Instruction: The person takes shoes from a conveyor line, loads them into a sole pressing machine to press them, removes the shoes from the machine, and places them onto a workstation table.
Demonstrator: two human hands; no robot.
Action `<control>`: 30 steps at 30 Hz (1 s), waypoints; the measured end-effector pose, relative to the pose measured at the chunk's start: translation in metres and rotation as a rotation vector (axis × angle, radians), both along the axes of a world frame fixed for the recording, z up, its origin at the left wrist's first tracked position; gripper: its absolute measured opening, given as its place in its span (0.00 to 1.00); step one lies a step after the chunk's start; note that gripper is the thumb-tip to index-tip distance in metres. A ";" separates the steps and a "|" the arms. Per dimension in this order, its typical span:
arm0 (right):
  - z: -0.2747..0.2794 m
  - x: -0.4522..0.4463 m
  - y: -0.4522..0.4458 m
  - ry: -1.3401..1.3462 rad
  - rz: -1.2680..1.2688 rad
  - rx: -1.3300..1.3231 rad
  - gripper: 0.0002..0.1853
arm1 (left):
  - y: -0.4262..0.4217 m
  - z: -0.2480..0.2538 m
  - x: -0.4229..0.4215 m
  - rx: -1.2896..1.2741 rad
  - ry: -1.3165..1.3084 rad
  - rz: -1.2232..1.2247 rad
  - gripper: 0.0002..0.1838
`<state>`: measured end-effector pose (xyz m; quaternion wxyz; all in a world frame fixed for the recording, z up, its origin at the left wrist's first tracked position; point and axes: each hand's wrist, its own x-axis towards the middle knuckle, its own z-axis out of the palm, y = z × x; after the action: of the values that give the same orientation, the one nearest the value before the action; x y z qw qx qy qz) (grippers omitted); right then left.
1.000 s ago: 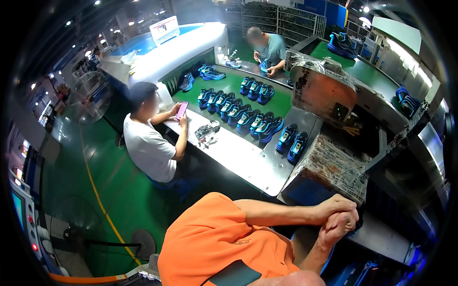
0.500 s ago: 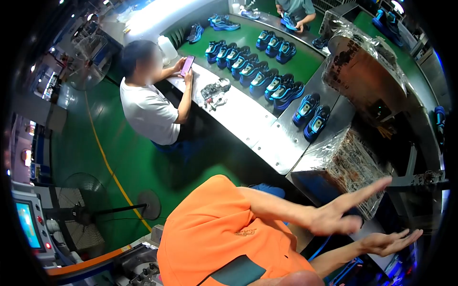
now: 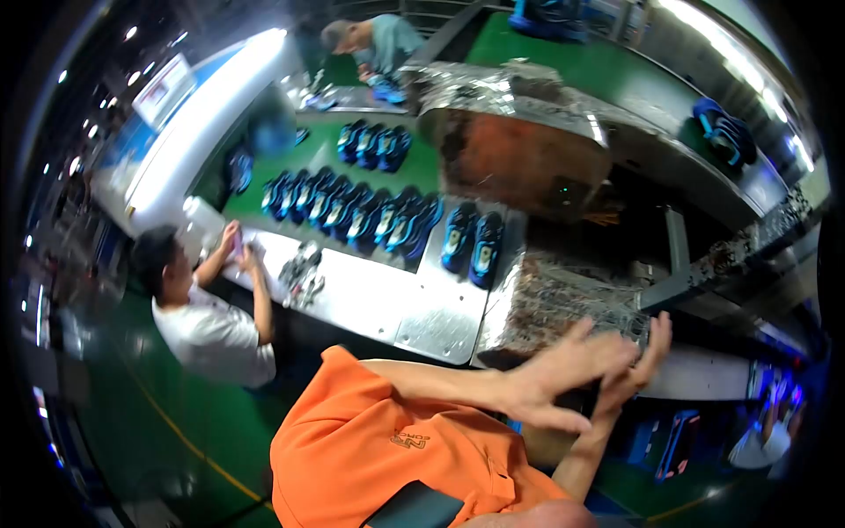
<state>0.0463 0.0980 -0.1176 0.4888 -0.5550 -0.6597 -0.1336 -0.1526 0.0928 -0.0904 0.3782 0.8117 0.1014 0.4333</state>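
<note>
Here, the left hand (image 3: 563, 374) spreads open, thumb apart, gripping nothing — it overlaps the right hand (image 3: 647, 356), whose fingers extend; whether its hidden palm holds anything, I cannot tell. Film-wrapped block (image 3: 563, 295) at twelve o'clock — nearest shoes (image 3: 484, 251) at eleven.

Shoes (image 3: 359, 218) in rows on bench (image 3: 308, 145)
</note>
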 end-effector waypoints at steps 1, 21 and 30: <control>-0.011 -0.005 0.005 -0.052 -0.027 -0.035 0.25 | 0.019 0.002 -0.008 0.107 0.064 0.101 0.45; 0.230 -0.178 0.350 -1.059 0.261 0.289 0.19 | 0.128 -0.079 -0.034 0.244 0.316 -0.181 0.35; 0.232 -0.231 0.521 -1.469 0.012 -0.007 0.19 | 0.127 -0.098 -0.036 0.208 0.224 -0.266 0.30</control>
<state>-0.1845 0.6187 0.1143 -0.0804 -0.3205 -0.8206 -0.4663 -0.1888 0.2197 -0.1881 0.3328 0.8958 -0.0106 0.2945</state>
